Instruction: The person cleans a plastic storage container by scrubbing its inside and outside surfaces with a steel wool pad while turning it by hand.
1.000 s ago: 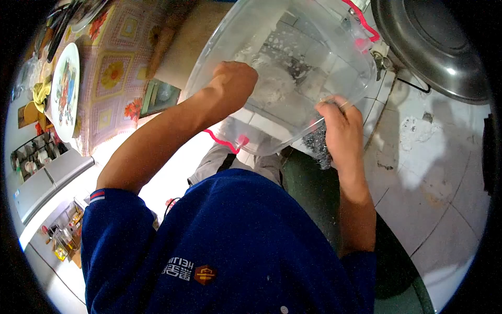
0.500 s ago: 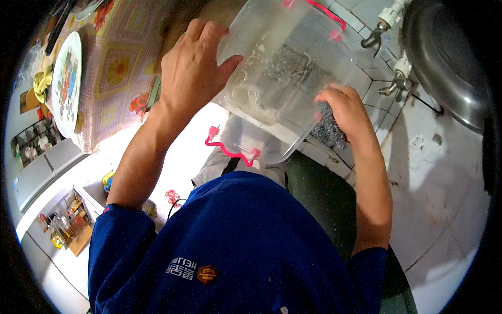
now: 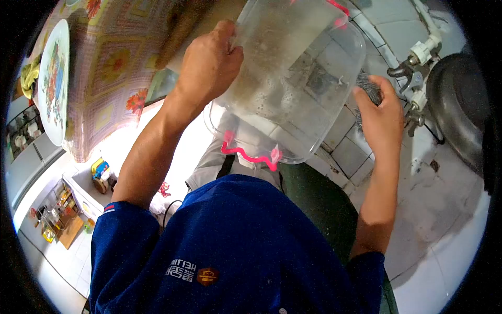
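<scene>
A clear plastic container (image 3: 300, 133) with pink handles (image 3: 251, 158) stands tilted in front of my body, cloudy, foamy water (image 3: 269, 97) showing inside it. My left hand (image 3: 212, 63) is closed on its left rim, the fingertips partly hidden. Beyond the container's right wall, my right hand (image 3: 384, 118) grips a grey steel wool scrubber (image 3: 370, 90) between thumb and fingers. The scrubber is close to the outside of that wall; whether it touches cannot be made out.
Two taps (image 3: 402, 71) on a white pipe project at the upper right, beside a large metal pan (image 3: 455, 99). On the left, a patterned cloth (image 3: 112, 65) covers a table with a decorated plate (image 3: 54, 83) at its edge. A dark green surface (image 3: 319, 193) lies beneath me.
My right hand has moved right and up with the scrubber, away from the container's rim. My left hand has gone from spread fingers to a grip on the rim. The container has tilted.
</scene>
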Motion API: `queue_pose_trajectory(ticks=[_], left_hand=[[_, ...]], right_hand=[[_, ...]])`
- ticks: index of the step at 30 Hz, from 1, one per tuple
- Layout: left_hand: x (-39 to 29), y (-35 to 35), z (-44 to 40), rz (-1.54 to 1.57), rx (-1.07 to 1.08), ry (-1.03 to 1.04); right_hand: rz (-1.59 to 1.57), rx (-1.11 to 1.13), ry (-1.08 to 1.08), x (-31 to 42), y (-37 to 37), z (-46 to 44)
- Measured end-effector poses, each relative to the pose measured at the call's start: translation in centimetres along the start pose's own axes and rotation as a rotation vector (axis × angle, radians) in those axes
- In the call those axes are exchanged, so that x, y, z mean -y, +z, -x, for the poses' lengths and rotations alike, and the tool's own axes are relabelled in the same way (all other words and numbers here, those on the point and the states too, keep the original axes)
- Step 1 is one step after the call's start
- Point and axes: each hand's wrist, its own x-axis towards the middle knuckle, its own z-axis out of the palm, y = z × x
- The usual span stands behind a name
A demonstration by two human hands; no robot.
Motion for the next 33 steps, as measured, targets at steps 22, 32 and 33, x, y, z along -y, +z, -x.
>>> queue_pose_trajectory(ticks=[22, 32, 33], left_hand=[[-1.5, 0.6, 0.1, 0.193, 0.056, -0.039], [-1.5, 0.5, -0.1, 0.232, 0.116, -0.065], [-1.4, 0.5, -0.3, 0.230, 0.119, -0.056]], right_hand=[[-0.408, 0.161, -0.192, 5.9, 20.0, -9.5], [-0.613, 0.070, -0.055, 6.1, 20.5, -10.5], [-0.617, 0.061, -0.052, 5.9, 20.8, -10.0]])
